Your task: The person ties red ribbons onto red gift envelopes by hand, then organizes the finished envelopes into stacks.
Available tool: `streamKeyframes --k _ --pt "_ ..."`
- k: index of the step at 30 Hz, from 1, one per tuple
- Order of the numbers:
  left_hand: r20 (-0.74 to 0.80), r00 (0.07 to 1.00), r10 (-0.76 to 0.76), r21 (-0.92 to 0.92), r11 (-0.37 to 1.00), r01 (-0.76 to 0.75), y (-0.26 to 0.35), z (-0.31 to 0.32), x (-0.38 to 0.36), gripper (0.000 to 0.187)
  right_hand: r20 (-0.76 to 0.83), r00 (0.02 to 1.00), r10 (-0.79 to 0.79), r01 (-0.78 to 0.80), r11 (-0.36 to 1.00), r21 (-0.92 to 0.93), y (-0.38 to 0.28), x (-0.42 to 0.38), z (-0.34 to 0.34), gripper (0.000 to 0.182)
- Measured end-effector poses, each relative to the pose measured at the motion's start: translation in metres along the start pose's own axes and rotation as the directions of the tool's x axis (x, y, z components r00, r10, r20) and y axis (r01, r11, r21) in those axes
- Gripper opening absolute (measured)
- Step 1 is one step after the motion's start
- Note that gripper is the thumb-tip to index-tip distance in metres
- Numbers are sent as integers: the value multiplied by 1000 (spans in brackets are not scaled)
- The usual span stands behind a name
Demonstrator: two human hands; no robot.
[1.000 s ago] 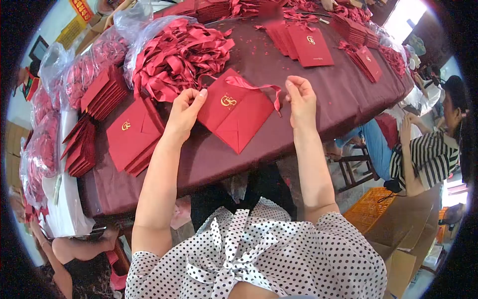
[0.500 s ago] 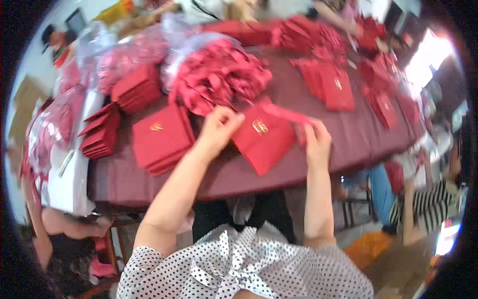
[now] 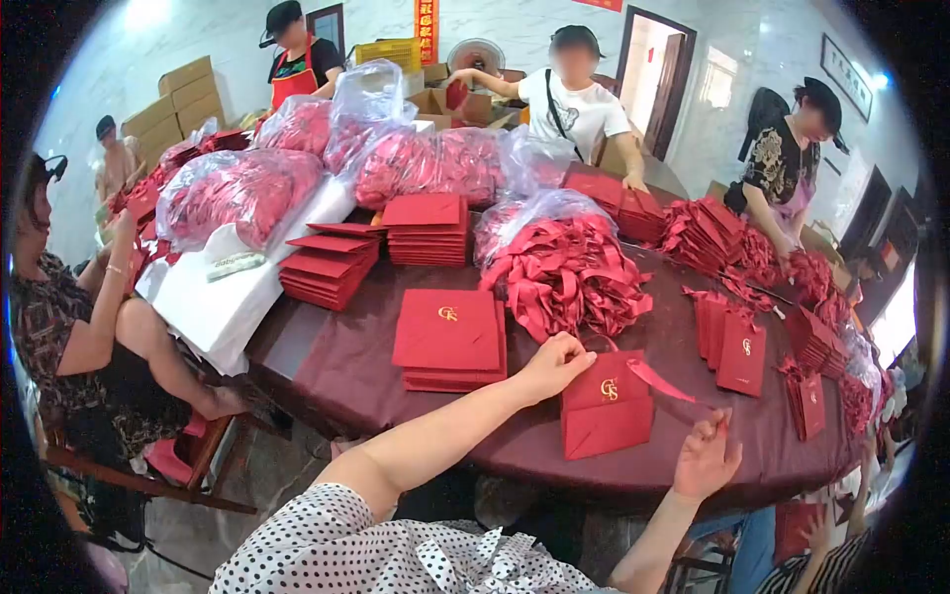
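Red bag [image 3: 607, 421] on or just over the near side of the desk [image 3: 520, 441], in front of the wearer; cannot tell whether it lies quite flat. Long axis runs near to far, mouth end pointing away towards the desk's middle, folded base towards the wearer. Gold emblem [image 3: 610, 389] faces up, upright to the wearer's eye.

Left hand [image 3: 556, 366] at the bag's upper left corner, grip pinched on the thin end of the ribbon [image 3: 661, 380]. The ribbon's broad length slants from the mouth, right and nearer. Right hand [image 3: 705, 457] just off the bag's right side, fingers curled, grip apparently on the other ribbon end; the tip is small and partly hidden.

Left of the bag: flat stack [image 3: 447, 342], emblem upward. Beyond: heap of ribbon-tied pieces [image 3: 566, 272] spilling from clear plastic. Right: fanned bags [image 3: 737, 351], upper ends leaning away; smaller bundle [image 3: 807, 401] farther right.

Far side: person in white top [image 3: 584, 111], one hand on red stacks [image 3: 623, 206]. Far left: seated person [image 3: 69, 317].
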State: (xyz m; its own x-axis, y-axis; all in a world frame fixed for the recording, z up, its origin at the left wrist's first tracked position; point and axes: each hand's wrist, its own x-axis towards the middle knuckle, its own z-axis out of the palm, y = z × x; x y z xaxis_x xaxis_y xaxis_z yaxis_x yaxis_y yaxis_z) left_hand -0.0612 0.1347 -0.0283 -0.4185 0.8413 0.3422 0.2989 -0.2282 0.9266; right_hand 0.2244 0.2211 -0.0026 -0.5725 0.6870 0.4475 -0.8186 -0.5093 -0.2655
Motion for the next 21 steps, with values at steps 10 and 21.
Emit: streamKeyframes --k 10,21 --pt "65 998 9 -43 999 -6 16 -6 -3 20 -68 969 -237 139 753 -644 -10 -2 -20 29" --pt "106 994 -13 3 1000 13 20 -9 -3 24 69 982 -175 164 622 -765 11 44 42 15"
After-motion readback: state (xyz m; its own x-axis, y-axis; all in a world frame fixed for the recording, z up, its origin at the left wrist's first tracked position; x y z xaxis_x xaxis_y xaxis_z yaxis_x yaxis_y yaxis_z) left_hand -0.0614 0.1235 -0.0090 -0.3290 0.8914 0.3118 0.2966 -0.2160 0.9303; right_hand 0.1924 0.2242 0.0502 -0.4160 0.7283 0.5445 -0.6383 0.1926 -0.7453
